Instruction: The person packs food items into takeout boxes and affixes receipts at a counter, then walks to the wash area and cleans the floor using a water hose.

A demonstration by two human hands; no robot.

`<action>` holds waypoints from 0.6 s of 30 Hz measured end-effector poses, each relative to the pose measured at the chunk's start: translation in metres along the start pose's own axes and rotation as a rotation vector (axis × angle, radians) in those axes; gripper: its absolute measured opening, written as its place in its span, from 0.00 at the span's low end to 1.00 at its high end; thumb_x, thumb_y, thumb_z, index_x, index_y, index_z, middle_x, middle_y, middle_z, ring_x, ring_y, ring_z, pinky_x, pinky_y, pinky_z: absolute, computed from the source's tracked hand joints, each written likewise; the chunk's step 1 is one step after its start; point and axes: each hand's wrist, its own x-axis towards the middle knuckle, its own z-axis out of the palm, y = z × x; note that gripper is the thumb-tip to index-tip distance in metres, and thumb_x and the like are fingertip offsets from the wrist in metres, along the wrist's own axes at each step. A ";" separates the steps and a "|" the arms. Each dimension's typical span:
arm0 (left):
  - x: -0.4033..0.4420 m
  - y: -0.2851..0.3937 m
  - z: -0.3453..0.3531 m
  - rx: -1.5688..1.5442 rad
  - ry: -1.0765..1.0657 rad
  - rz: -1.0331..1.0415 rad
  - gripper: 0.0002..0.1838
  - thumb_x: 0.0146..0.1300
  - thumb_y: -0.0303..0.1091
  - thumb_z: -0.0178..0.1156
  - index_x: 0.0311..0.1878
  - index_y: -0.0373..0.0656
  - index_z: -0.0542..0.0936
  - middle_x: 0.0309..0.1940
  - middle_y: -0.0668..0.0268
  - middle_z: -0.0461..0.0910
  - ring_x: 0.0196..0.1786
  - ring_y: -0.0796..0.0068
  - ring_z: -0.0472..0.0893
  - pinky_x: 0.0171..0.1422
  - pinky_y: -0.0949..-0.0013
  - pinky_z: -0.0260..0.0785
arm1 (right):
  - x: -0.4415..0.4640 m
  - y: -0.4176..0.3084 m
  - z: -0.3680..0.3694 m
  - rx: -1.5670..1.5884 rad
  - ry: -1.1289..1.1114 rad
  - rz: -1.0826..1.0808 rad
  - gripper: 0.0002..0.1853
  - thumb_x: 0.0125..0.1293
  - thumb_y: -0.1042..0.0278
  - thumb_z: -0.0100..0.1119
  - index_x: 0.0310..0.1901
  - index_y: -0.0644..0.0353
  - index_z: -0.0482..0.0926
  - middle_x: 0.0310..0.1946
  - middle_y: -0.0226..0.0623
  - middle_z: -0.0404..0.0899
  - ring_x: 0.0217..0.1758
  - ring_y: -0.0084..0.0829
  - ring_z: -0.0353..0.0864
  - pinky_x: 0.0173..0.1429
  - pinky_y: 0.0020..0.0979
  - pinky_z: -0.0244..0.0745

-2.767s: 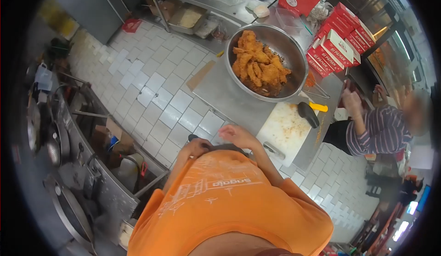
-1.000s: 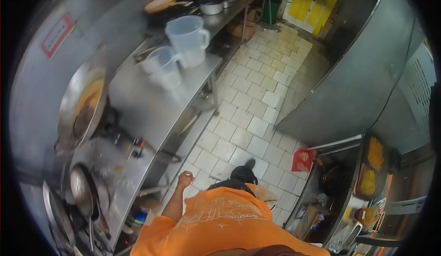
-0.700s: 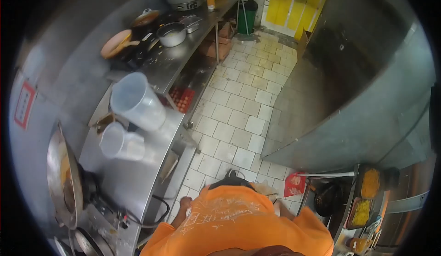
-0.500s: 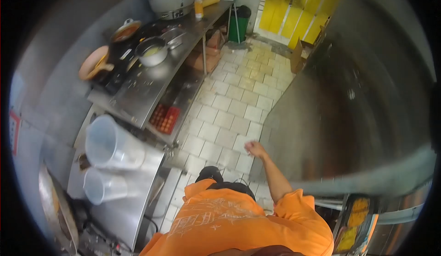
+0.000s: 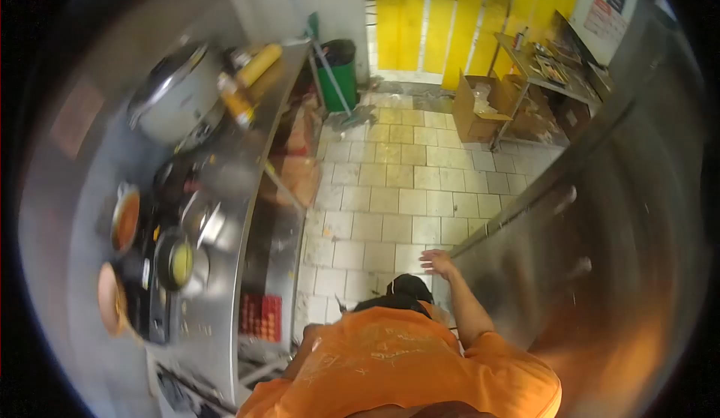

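My right hand [image 5: 435,262] hangs in front of me over the tiled floor, its fingers apart and holding nothing. It is nearest to the edge of the large stainless steel cabinet [image 5: 517,298] on my right, with no contact that I can make out. On my left side, part of my left arm [image 5: 301,349] shows beside the orange shirt [image 5: 390,358]; the fingers of that hand are hidden or blurred. The steel counter [image 5: 217,298] and a red egg tray [image 5: 261,318] on its lower shelf are closest to that arm.
Along the counter stand a pot [image 5: 174,260], a pan of red food [image 5: 126,219], a big rice cooker [image 5: 176,103] and a sauce bottle [image 5: 236,101]. Ahead are a green bin [image 5: 337,80], yellow strip curtains [image 5: 442,24], an open cardboard box [image 5: 480,118] and a side table [image 5: 540,73].
I have moved forward along the aisle and my view has turned right. The clear plastic containers have left view; the box and side table now show fully. My right hand's fingers look more spread.
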 end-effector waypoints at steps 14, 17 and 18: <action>0.273 0.416 -0.151 0.020 0.158 -0.037 0.17 0.64 0.44 0.61 0.51 0.46 0.79 0.48 0.60 0.83 0.46 0.62 0.82 0.55 0.55 0.74 | 0.395 -0.465 -0.193 0.348 0.038 -0.094 0.24 0.72 0.55 0.55 0.64 0.59 0.71 0.59 0.41 0.77 0.57 0.36 0.77 0.59 0.42 0.75; 0.317 0.502 -0.165 -0.034 0.095 -0.134 0.15 0.64 0.43 0.61 0.49 0.45 0.80 0.47 0.58 0.84 0.47 0.60 0.82 0.54 0.55 0.74 | 0.469 -0.578 -0.221 0.282 -0.040 -0.243 0.22 0.71 0.53 0.58 0.58 0.60 0.74 0.52 0.39 0.81 0.50 0.33 0.80 0.52 0.38 0.77; 0.336 0.532 -0.172 -0.027 0.082 -0.148 0.15 0.64 0.43 0.61 0.48 0.44 0.80 0.46 0.57 0.84 0.47 0.60 0.82 0.54 0.56 0.74 | 0.493 -0.606 -0.234 0.199 0.002 -0.280 0.23 0.71 0.53 0.57 0.59 0.60 0.74 0.52 0.39 0.80 0.51 0.34 0.80 0.54 0.38 0.77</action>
